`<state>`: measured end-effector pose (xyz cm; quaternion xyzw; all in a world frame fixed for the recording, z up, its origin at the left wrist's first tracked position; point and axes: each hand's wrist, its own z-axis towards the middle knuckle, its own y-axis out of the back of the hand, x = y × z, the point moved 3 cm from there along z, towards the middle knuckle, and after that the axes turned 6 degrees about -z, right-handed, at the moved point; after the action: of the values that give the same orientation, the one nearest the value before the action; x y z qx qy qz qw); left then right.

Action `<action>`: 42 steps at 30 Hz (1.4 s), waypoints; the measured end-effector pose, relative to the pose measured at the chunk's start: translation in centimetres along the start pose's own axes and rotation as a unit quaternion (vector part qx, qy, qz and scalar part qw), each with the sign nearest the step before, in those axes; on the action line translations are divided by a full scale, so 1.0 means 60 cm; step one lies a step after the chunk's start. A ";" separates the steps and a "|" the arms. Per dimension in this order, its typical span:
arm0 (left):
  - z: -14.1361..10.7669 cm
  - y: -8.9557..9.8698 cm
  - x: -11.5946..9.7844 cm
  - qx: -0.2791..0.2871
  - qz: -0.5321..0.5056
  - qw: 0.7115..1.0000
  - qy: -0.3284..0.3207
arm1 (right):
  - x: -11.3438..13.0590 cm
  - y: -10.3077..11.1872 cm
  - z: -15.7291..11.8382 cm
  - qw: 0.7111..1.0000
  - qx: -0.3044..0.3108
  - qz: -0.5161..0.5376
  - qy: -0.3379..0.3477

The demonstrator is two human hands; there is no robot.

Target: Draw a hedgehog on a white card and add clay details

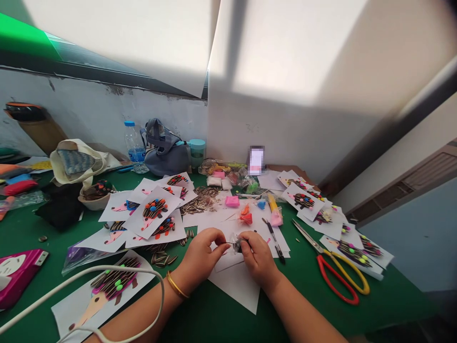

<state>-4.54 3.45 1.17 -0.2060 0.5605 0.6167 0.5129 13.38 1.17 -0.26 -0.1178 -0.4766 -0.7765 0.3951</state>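
Observation:
My left hand (210, 250), with a gold bangle on the wrist, pinches the left edge of a small clear plastic packet (234, 242) with something dark in it. My right hand (257, 257) grips the packet's dark right part between thumb and fingers. Both hands are above white paper sheets (239, 286) at the middle of the green table. Just beyond them are an orange-red clay lump (245, 216) in wrap and a pink clay block (232, 201). A black pen (274, 240) lies to the right of my right hand.
Hedgehog pictures (153, 212) with seeds lie at left, more (333, 224) at right. Large scissors (328, 262) rest right of the pen. A white cable (107, 267) loops over my left forearm. Sunflower seeds (200, 200), a bottle (134, 147) and a grey bag (166, 152) are behind.

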 end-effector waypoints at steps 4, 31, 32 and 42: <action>0.002 0.001 0.006 -0.018 -0.049 0.999 -0.001 | -0.001 0.001 0.001 1.000 -0.003 0.003 -0.006; 0.002 0.008 -0.003 -0.040 -0.035 0.997 -0.051 | -0.046 0.034 0.021 0.989 -0.091 -0.102 -0.060; 0.003 0.009 -0.001 -0.042 -0.040 0.997 -0.041 | -0.061 0.043 0.030 0.984 -0.088 -0.139 -0.070; 0.011 0.012 0.013 -0.055 -0.085 0.994 0.033 | -0.124 0.048 0.049 0.933 -0.044 -0.347 -0.086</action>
<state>-5.28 4.49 1.06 -0.3008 0.5227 0.5938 0.5326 19.80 6.69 -1.04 -0.0288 -0.4849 -0.8725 0.0526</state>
